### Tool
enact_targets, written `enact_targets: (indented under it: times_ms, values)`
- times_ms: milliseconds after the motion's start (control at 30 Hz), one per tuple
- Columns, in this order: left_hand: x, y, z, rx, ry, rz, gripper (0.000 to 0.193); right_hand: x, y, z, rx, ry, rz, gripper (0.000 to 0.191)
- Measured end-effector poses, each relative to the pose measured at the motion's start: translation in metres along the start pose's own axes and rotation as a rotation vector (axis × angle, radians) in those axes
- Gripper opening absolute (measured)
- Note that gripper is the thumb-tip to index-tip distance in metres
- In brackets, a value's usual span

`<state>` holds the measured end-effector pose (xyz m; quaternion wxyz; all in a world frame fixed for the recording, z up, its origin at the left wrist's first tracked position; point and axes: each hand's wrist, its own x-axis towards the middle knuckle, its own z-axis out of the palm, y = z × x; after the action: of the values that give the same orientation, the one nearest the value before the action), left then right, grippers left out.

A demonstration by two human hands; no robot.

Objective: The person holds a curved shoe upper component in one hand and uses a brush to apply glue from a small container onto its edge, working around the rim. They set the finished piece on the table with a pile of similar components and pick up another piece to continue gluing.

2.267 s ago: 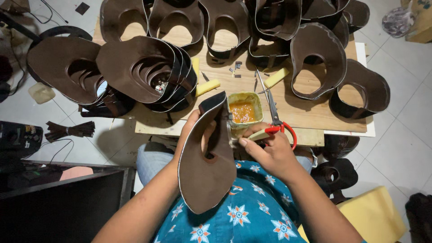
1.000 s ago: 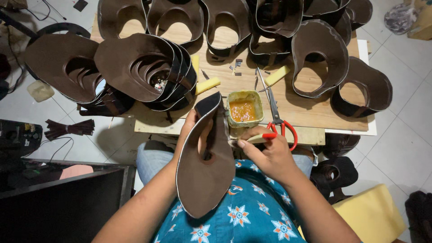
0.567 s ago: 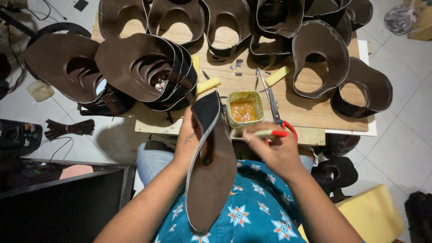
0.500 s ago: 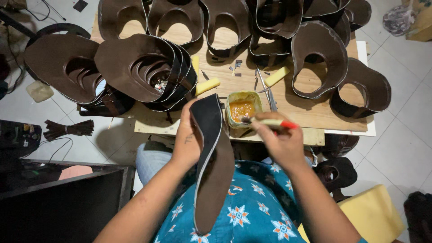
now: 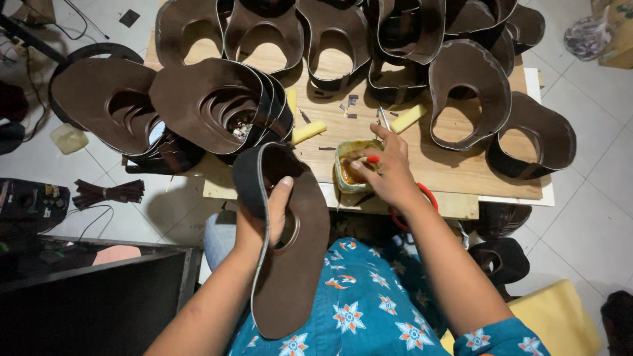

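My left hand [image 5: 264,221] grips a dark brown leather piece [image 5: 290,264] with a curved edge and a round cut-out, holding it upright over my lap. My right hand [image 5: 386,171] is over a small square tub of orange glue [image 5: 344,173] at the front of the wooden board [image 5: 455,175]. It holds a thin brush with a red handle [image 5: 370,159], its tip down in the tub. Red-handled scissors [image 5: 425,192] lie on the board under my right wrist, mostly hidden.
Several brown leather shoe uppers, such as the stacked ones [image 5: 211,105] and a single one [image 5: 469,92], crowd the board. Yellow blocks [image 5: 308,132] lie between them. A bundle of dark strips [image 5: 105,192] and black equipment [image 5: 30,201] sit on the tiled floor at left.
My right hand has moved from beside the leather piece forward to the glue tub, dipping the brush. My left hand has turned the leather piece more edge-on and upright.
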<state>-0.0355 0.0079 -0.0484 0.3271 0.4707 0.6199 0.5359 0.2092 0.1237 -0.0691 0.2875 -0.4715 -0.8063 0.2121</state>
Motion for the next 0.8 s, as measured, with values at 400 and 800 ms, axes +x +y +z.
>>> enact_targets:
  times_ms: [400,800]
  values:
    - [0.006,0.012,0.011,-0.044,0.061,0.062,0.025,-0.015,0.012,-0.011,0.262,0.072,-0.001,0.024]
    - [0.006,0.011,0.034,0.043,0.044,0.157,0.029,-0.046,-0.035,-0.051,0.607,0.101,0.365,0.023]
